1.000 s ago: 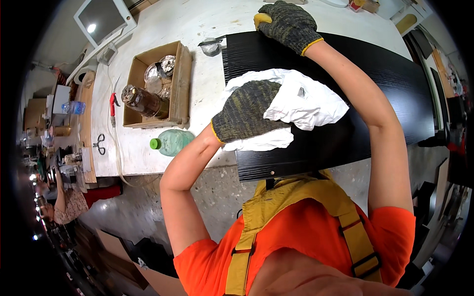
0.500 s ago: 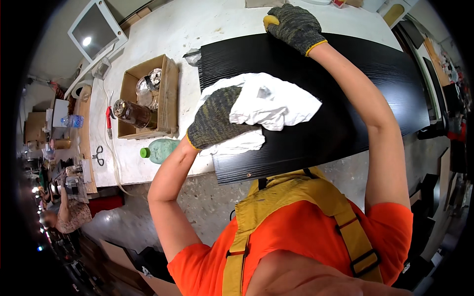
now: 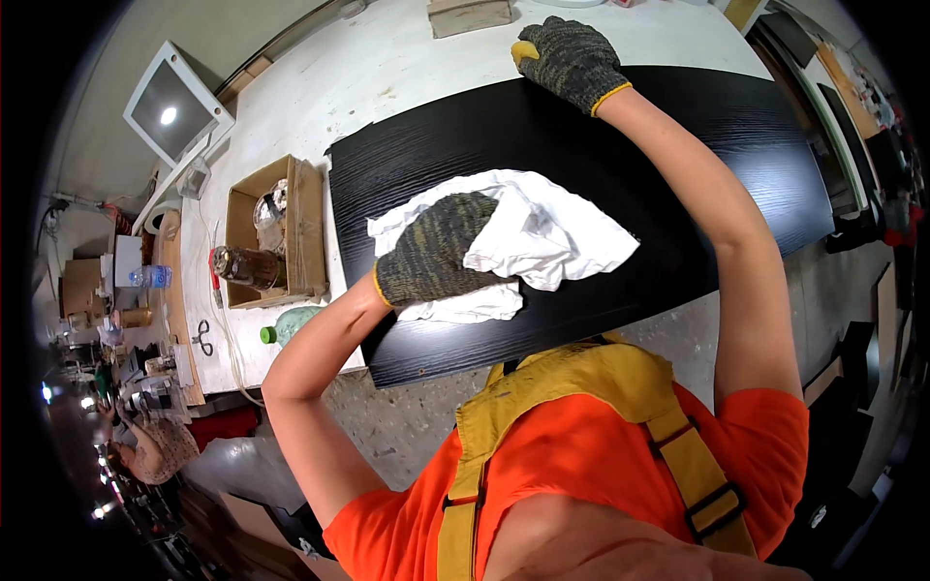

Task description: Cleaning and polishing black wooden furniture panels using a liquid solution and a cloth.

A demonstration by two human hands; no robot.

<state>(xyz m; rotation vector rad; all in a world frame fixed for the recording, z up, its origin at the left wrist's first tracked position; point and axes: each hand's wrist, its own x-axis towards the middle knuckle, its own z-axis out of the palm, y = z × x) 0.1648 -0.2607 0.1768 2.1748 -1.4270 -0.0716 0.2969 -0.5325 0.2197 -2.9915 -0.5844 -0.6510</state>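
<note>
A large black wood-grain board (image 3: 436,145) lies on the white table, its near side reaching over the table's front edge. My left hand (image 3: 436,250), in a dark grey knitted glove, is closed on a crumpled white cloth (image 3: 552,228) and presses it against the board's left half. Part of the cloth spreads out from under the palm. My right hand (image 3: 570,63) wears a matching glove with yellow on the thumb. It lies over the board's far edge with the fingers curled around it; the fingertips are hidden.
Left of the board stands a cardboard box (image 3: 308,232) holding jars. A green-capped bottle (image 3: 291,327) is partly behind my left forearm. Scissors (image 3: 201,337), a cable and a white-framed screen (image 3: 174,105) are farther left. A small block (image 3: 470,16) sits at the back. Another person (image 3: 155,453) is at far left.
The board has shifted left, closer to the cardboard box, and clear plastic by its corner is now out of sight. My left hand and the cloth sit farther right on the board. The view has turned slightly.
</note>
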